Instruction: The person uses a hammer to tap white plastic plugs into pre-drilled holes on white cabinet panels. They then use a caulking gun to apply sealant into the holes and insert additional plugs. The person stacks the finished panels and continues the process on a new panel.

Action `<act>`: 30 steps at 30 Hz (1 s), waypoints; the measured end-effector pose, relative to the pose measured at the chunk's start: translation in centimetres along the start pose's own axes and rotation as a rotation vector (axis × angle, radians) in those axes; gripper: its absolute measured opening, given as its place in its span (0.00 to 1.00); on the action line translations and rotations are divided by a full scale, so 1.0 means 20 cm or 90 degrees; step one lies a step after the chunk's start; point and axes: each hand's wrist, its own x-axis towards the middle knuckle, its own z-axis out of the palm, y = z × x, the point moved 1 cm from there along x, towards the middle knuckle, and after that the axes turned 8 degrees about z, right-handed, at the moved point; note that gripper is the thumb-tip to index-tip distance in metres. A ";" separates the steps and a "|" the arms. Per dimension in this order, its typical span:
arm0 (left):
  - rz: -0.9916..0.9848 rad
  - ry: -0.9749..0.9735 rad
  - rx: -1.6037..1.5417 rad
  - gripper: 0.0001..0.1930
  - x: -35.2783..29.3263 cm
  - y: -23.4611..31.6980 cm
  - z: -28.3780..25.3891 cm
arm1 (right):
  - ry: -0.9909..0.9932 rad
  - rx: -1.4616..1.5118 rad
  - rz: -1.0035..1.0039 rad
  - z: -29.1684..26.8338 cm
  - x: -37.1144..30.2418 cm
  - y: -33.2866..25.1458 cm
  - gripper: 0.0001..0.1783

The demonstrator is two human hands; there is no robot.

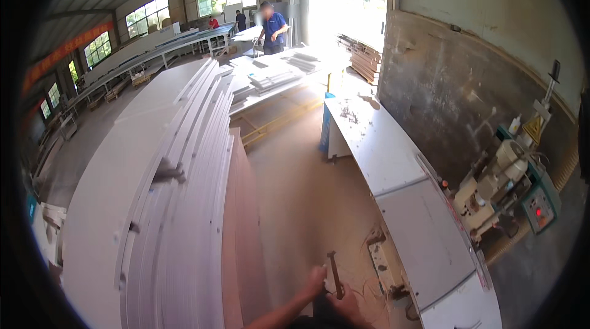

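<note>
Low in the head view, my right hand (348, 303) is closed round the handle of a hammer (335, 275), its dark head pointing up and away from me. Just left of it is my left hand (317, 280), apart from the hammer's head, with its fingers curled together. A small pale spot shows at those fingertips, too small to name. To the left stands a tall stack of long white panels (178, 230), and to the right runs a long white worktable (393, 163).
A drilling machine (495, 184) with a red-lit control box (541, 212) stands beyond the worktable. Small dark pieces (349, 114) lie on its far end. Panels cover a yellow-framed table (264, 104) ahead, where a person in blue (274, 29) stands. Brown boards (364, 64) are stacked by the doorway.
</note>
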 end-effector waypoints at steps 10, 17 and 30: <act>-0.475 0.212 -0.366 0.23 1.38 0.06 -0.87 | -0.248 -0.074 -0.079 -0.25 1.92 -1.18 0.21; -0.494 0.485 -0.597 0.16 2.53 -0.53 -0.99 | -0.328 -0.018 -0.009 -0.05 3.12 -1.69 0.15; -0.266 0.309 -0.612 0.07 5.69 -0.16 -1.44 | -0.146 0.128 0.044 -0.15 4.73 -2.66 0.12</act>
